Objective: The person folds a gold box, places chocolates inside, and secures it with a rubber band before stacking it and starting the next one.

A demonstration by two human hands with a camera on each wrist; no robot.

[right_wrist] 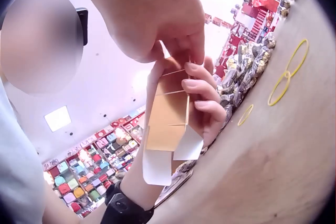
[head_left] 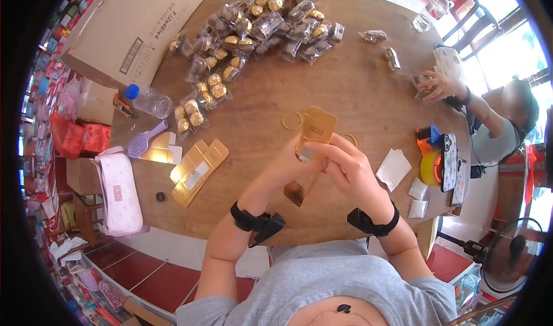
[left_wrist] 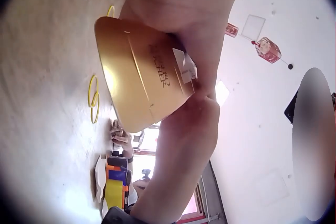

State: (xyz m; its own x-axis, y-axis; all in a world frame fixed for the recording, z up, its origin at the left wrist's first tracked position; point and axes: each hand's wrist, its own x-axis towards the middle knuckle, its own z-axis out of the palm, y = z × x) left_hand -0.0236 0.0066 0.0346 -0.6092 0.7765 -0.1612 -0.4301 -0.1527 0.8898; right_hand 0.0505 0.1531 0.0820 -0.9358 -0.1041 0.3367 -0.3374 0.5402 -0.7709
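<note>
My left hand (head_left: 282,163) grips a gold cardboard box (head_left: 319,124) near the table's front, and its fingers curl round the side in the right wrist view. At the box's upper end a gold flap with dark lettering stands up. The other end hangs open, with white-lined flaps (right_wrist: 157,168) spread. My right hand (head_left: 350,173) pinches the box near the lettered flap, its fingertips close to the left hand. A small pale piece (left_wrist: 185,66) shows at the mouth beneath the flap. The inside of the box is mostly hidden.
Bagged gold-wrapped chocolates (head_left: 230,40) are heaped at the back. Flattened gold boxes (head_left: 199,170), a hairbrush (head_left: 147,140), a bottle (head_left: 151,101) and a pink case (head_left: 119,193) lie left. Rubber bands (head_left: 292,121) lie close by. Tape (head_left: 430,169) and another person's hand (head_left: 436,85) are right.
</note>
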